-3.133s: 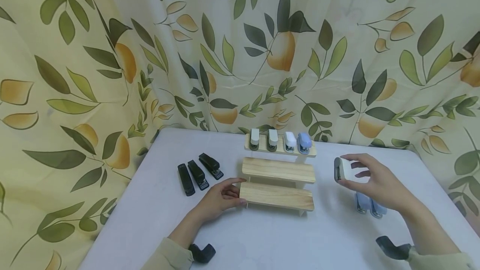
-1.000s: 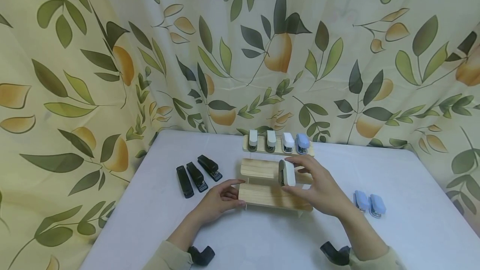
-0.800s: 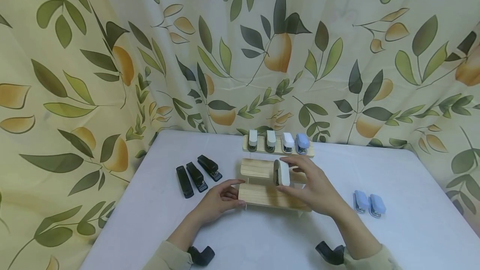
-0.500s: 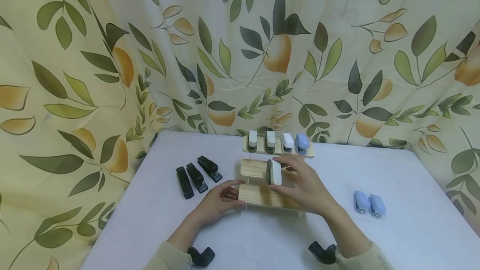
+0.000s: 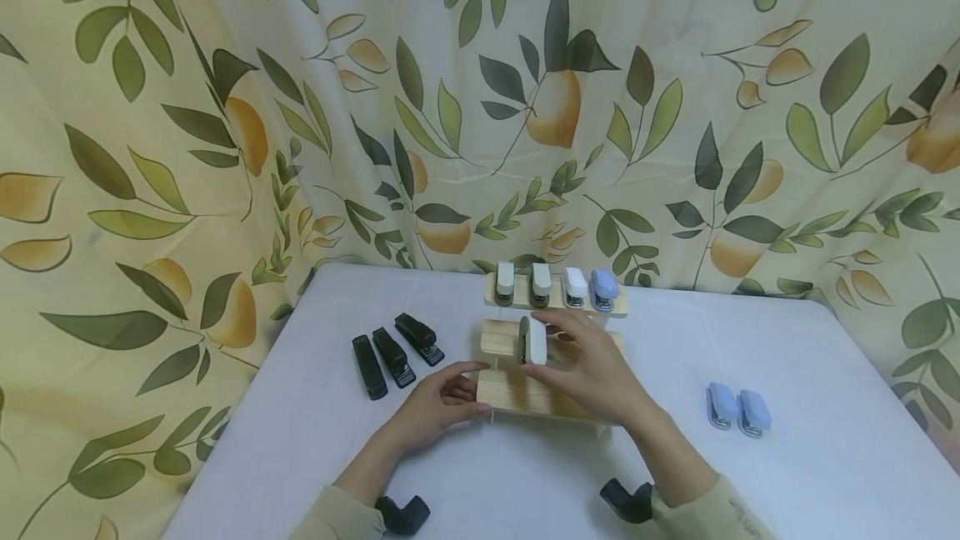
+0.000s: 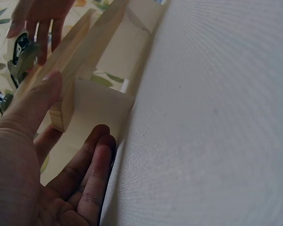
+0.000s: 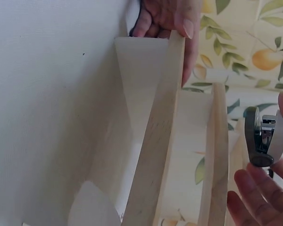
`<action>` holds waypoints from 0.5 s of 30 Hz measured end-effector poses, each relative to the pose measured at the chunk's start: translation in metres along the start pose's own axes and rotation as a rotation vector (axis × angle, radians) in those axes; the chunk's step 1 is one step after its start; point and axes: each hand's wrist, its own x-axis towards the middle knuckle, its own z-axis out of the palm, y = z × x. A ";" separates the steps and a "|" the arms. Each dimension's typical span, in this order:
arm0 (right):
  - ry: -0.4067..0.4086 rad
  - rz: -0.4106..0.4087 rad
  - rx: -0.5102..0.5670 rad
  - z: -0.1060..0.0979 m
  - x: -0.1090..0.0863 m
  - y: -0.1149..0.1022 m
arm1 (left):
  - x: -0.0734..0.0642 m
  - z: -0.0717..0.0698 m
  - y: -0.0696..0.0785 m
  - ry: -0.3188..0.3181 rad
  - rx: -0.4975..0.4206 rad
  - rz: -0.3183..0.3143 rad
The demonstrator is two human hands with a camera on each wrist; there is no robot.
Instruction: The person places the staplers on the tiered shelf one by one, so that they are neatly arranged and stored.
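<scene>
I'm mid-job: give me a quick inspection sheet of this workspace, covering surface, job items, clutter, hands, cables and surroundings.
Surface: white table, no spill seen.
Job items: three-tier wooden rack; on its top tier, two pale staplers, one white stapler and one blue stapler. Three black staplers lie left of the rack, two loose blue staplers right.
Clutter: nothing seen.
Left hand: grips the left end of the lowest tier.
Right hand: holds a pale, dark-based stapler at the rack.
Cables: nothing seen.
Surroundings: leaf-and-fruit patterned curtain behind and at the left.
</scene>
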 end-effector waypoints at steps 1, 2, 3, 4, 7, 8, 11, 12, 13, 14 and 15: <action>-0.001 0.006 -0.001 0.001 0.000 0.000 | 0.000 0.000 0.000 0.000 -0.001 0.001; -0.001 0.012 0.000 0.002 0.001 0.000 | 0.000 0.000 0.000 0.000 -0.001 0.002; -0.002 0.016 0.001 0.002 0.002 0.000 | 0.000 0.000 0.000 -0.001 -0.002 0.002; -0.001 0.020 0.002 0.003 0.002 0.000 | 0.000 0.000 0.001 -0.002 -0.001 0.003; -0.002 0.031 0.008 0.005 0.004 -0.001 | 0.000 0.000 0.001 -0.001 0.002 0.002; -0.002 0.035 0.011 0.006 0.004 -0.001 | 0.000 0.000 0.001 -0.001 0.002 0.001; -0.004 0.044 0.008 0.008 0.006 -0.002 | 0.000 -0.001 0.001 0.001 0.000 -0.005; -0.005 0.048 0.008 0.009 0.007 -0.002 | 0.000 -0.001 0.001 0.002 -0.001 -0.007; -0.005 0.052 0.008 0.010 0.007 -0.002 | 0.000 -0.001 0.001 0.001 0.000 -0.010; -0.006 0.056 0.010 0.010 0.008 -0.003 | 0.000 0.000 0.001 0.001 -0.001 -0.013; -0.006 0.062 0.009 0.011 0.008 -0.003 | 0.000 0.000 0.001 0.000 -0.001 -0.015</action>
